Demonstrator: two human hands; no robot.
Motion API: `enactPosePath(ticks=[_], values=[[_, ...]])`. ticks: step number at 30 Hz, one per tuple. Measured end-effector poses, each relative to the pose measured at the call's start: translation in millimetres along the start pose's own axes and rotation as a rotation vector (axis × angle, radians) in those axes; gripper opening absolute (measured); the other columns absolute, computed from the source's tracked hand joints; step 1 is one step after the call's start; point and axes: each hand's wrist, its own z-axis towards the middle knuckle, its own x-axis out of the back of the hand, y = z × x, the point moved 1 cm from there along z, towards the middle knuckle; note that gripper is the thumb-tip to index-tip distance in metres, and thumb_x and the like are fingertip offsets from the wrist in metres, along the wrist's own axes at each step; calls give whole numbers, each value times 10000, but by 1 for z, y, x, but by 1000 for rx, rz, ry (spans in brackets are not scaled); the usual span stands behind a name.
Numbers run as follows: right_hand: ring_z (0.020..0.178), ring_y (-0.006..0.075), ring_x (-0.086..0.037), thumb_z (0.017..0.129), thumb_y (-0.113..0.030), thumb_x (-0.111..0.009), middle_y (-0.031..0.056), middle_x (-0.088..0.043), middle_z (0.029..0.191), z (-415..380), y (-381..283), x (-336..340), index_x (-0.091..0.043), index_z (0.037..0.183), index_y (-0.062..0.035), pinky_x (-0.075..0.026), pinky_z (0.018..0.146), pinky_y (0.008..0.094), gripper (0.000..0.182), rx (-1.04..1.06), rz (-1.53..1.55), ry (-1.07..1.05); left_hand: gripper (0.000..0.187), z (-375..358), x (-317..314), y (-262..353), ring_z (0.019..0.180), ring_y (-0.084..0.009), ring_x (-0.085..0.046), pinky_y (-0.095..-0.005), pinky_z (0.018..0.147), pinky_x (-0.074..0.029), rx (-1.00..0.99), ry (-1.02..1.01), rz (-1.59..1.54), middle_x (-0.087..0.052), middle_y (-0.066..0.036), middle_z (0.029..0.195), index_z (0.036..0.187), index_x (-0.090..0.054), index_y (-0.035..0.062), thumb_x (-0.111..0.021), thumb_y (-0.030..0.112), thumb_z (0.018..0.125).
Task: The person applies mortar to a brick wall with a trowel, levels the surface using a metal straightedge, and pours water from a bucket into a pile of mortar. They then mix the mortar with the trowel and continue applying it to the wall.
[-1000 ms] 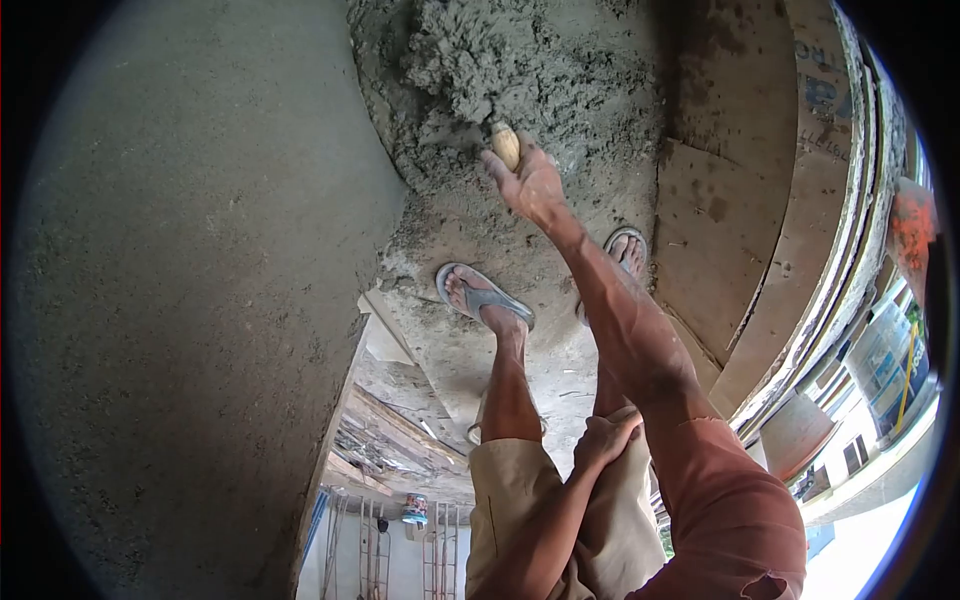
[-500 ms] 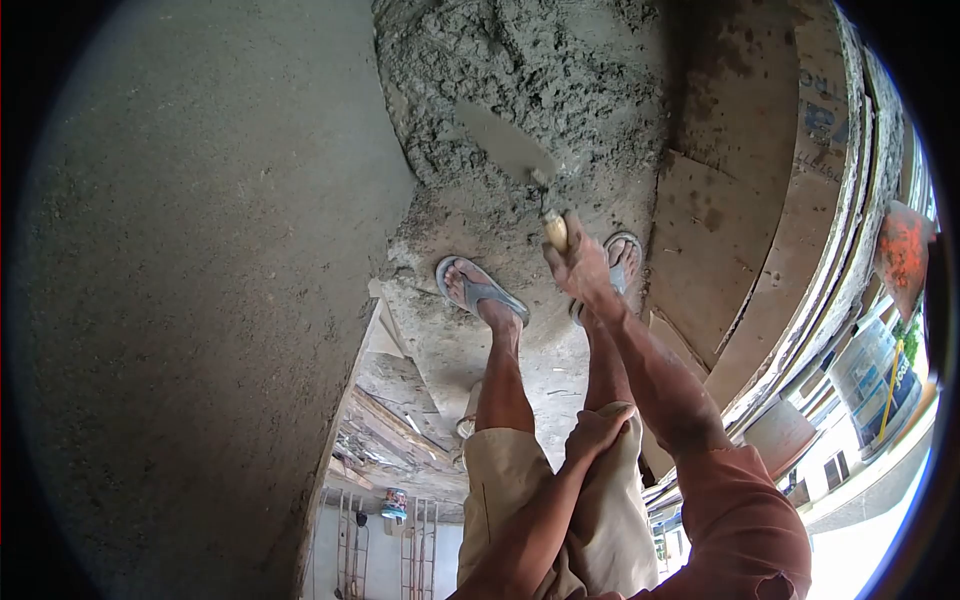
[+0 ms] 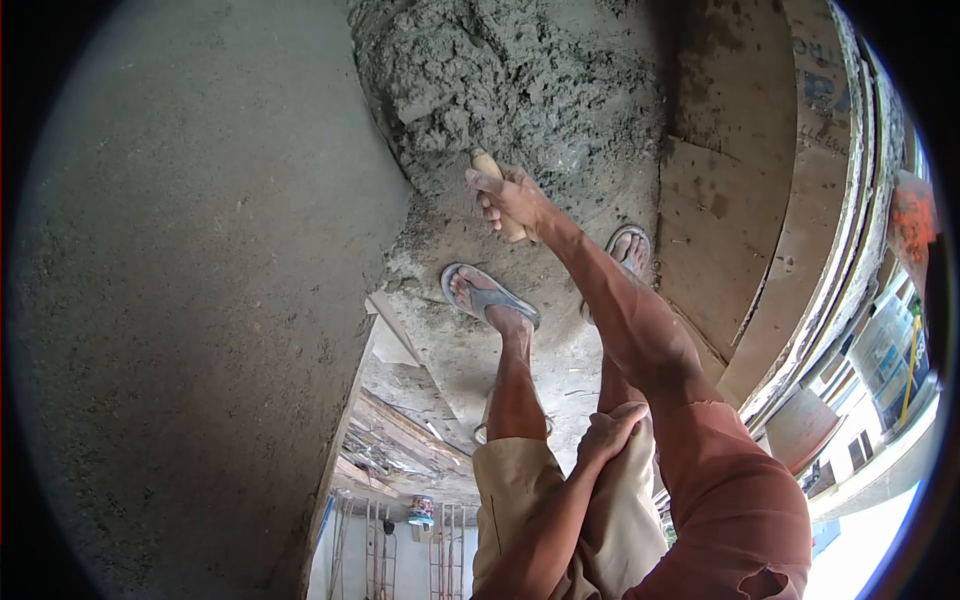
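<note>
My right hand (image 3: pixel 512 200) is closed round the wooden handle (image 3: pixel 484 164) of a trowel, at the near edge of a heap of wet mortar (image 3: pixel 540 90). The trowel's blade cannot be made out against the grey mix. My left hand (image 3: pixel 610 432) lies over my right knee, its fingers curled round the trouser leg (image 3: pixel 622 490) and partly hidden. To the left of the heap rises a broad grey plastered surface (image 3: pixel 200 250), its edge running close to the mortar.
My sandalled feet, left (image 3: pixel 490 298) and right (image 3: pixel 628 250), stand on the dusty floor (image 3: pixel 560 370). Stained boards (image 3: pixel 720 210) line the right side. Beyond them are a bucket (image 3: pixel 885 345) and an orange-marked container (image 3: pixel 912 225). A small tin (image 3: pixel 421 510) sits low behind me.
My right hand has moved up and left with the trowel, from beside my right foot to the mortar's edge. The blade, plainly visible before, is now indistinct. My left hand stays on the knee.
</note>
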Motion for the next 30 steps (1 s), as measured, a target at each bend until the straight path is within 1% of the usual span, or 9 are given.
enactPosePath(ticks=[2,5,12,14,16,18,19,24,30], values=[[461,58,-460,945,-353,-608,-18,-488,649,-3,-13,8,-509,880,-70,-410,375,235,307,-9,89,-81,1197,14,-5,-8,1291,-408,-469,-401,1079,-359,7,-31,-17,-468,-365,1339,1319,-380,-204,-602,767,655],[440,55,-444,998,-450,-461,-11,-474,659,-6,-19,9,-493,931,-34,-427,355,213,423,-41,915,-622,1180,11,-1,-10,1275,-419,-480,-417,1073,-362,-37,-146,-36,-468,-362,1340,1327,-369,-196,-584,762,673],[375,70,-411,996,-506,-417,11,-458,621,-80,4,36,-450,940,-30,-407,336,220,480,182,1052,-712,1176,15,-6,-15,1274,-438,-471,-430,1063,-372,-54,-47,11,-469,-385,1317,1331,-332,-207,-542,766,704],[378,81,-393,954,-514,-505,17,-474,643,-118,26,55,-452,946,-57,-390,341,230,459,51,746,-416,1206,14,-7,-11,1265,-433,-482,-419,1061,-378,-188,-70,22,-477,-394,1301,1298,-368,-224,-548,802,688],[414,86,-425,919,-480,-592,18,-484,644,-134,51,90,-467,924,-73,-381,352,240,426,-97,626,-389,1225,-1,-3,-3,1254,-423,-499,-410,1051,-391,-47,0,-4,-495,-389,1284,1267,-408,-231,-579,819,659],[459,84,-464,898,-419,-648,18,-499,627,-134,79,115,-517,977,-57,-363,366,245,393,-358,-168,-119,1226,-3,-4,-2,1244,-417,-512,-403,1042,-400,-31,34,-7,-514,-384,1264,1249,-439,-223,-608,822,631],[459,84,-464,898,-419,-648,18,-499,627,-126,88,120,-517,977,-57,-363,366,245,393,-352,-157,-118,1225,0,-8,-3,1246,-418,-509,-404,1044,-398,-30,49,8,-516,-383,1263,1252,-437,-222,-607,821,632],[569,222,-584,895,-485,-600,78,-583,626,-24,34,115,-589,1090,-9,-478,562,393,514,108,-730,326,1229,-5,-8,5,1274,-413,-485,-403,1070,-374,-9,66,38,-483,-383,1307,1309,-385,-223,-619,782,642],[673,372,-659,896,-508,-584,175,-650,682,-3,-37,77,-558,1075,-40,-510,641,473,502,534,-914,792,1177,-2,-7,5,1289,-406,-471,-399,1073,-365,-5,16,26,-481,-371,1320,1293,-428,-210,-631,753,648]])
